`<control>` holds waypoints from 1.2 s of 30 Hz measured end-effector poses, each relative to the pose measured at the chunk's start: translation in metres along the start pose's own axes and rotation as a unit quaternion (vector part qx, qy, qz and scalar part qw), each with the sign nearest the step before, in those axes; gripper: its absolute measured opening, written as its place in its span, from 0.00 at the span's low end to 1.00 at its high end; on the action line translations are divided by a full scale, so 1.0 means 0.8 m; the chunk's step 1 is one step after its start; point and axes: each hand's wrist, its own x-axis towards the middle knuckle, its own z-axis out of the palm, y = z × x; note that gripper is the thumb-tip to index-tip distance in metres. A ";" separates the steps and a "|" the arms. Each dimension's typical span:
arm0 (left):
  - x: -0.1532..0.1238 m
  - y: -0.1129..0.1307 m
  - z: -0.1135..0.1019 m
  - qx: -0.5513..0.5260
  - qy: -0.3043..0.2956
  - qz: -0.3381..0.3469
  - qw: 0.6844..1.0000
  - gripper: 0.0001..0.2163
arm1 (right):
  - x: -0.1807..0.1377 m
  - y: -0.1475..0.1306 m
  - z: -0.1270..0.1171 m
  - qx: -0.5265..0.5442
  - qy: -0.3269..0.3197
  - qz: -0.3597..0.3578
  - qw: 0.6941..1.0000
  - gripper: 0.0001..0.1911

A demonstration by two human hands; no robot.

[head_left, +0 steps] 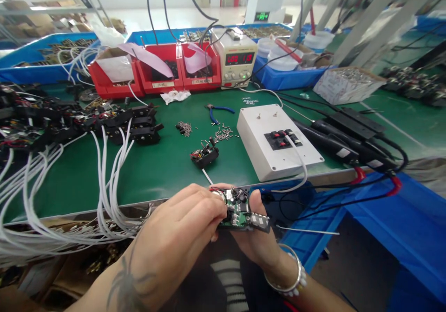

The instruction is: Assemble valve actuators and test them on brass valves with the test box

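A green circuit board (239, 206) with black and silver components sits in a dark housing, close to the table's front edge. My right hand (256, 244) supports it from below, its thumb up along the far right side. The fingers of my left hand (186, 226) are closed over the board's left end and hide that part. A white cable runs from beside my left hand toward a second, small black assembly (204, 155) with exposed wires. Small screws (223, 134) lie in a loose pile beyond it, near blue-handled pliers (219, 112).
To the right stands a white box (278, 140) with switches and terminals, beside black electric screwdrivers (341, 140). Black assemblies with white cables (104, 163) crowd the left. Red bins (162, 77) and a power supply (234, 58) line the back. Blue crates (393, 228) stand below right.
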 end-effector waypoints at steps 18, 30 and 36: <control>-0.034 -0.007 0.023 0.006 0.038 0.050 0.998 0.10 | -0.008 0.004 0.001 -0.022 0.063 -0.026 0.997 0.35; -0.024 0.004 0.021 -0.034 0.089 -0.056 0.994 0.06 | -0.016 0.007 -0.007 -0.049 0.004 -0.026 0.998 0.32; -0.026 0.005 0.019 -0.018 0.078 -0.043 0.996 0.06 | -0.017 0.007 -0.006 -0.091 0.063 -0.048 0.993 0.33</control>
